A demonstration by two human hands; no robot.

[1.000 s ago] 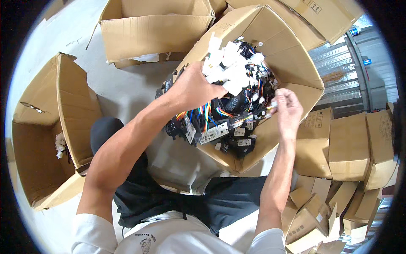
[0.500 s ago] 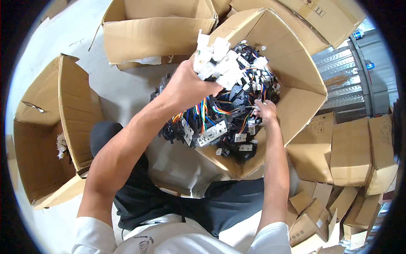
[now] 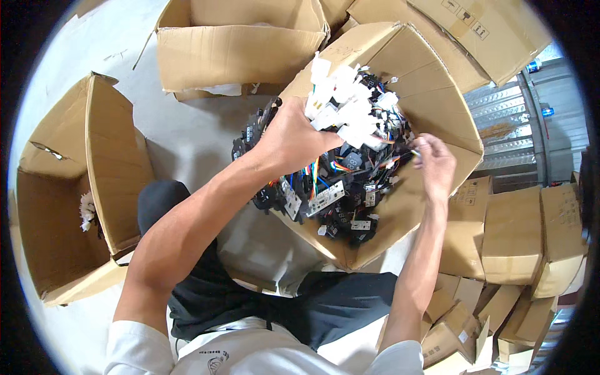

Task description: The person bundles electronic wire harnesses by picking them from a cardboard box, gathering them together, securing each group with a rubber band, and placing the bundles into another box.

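My left hand (image 3: 294,134) is closed around a thick bunch of white plastic connectors (image 3: 350,106), held over an open carton (image 3: 434,94). Multicoloured wires (image 3: 314,172) hang below the bunch among black plastic modules (image 3: 353,161) and white circuit boards (image 3: 326,199). Which of these belong to the held bunch, and which lie on the heap, I cannot tell. Near the carton's right wall, my right hand (image 3: 435,165) has thumb and fingers pinched together. A blurred wire (image 3: 403,149) seems to run from the bunch to these fingertips.
To the left stands an open carton (image 3: 109,162) with a small white bundle (image 3: 87,211) inside. Another open carton (image 3: 240,56) is at the far side. Closed cartons (image 3: 512,234) and flattened cardboard (image 3: 450,331) are piled on the right. My legs (image 3: 340,300) flank the near side.
My right hand has moved right and slightly up, from the heap toward the carton's right wall. My left hand, with the white connectors, has shifted slightly right and down in the picture.
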